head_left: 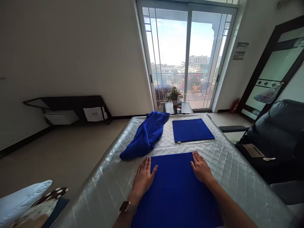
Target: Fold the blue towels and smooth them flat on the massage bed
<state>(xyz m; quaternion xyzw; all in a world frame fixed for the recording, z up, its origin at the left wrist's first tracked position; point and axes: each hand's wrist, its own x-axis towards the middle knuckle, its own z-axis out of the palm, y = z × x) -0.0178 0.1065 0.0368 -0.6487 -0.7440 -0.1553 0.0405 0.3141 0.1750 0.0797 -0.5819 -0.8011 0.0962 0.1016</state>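
Mattress (239, 177) lies open to the right of the right hand (200, 167).
A crumpled blue cloth (150, 133) rises just ahead of the left hand (142, 176); past the mattress's right edge, a black chair (280, 129) bars passage.

The left forearm (123, 220) and right forearm (229, 201), both bare, reach forward and angle inward. The left hand (143, 177) lies palm down, fingers (145, 164) extended, thumb spread inward. The right hand (200, 167) mirrors it, palm down, fingers straight, thumb angled inward. Each grip is flat and unclenched, the two well apart.
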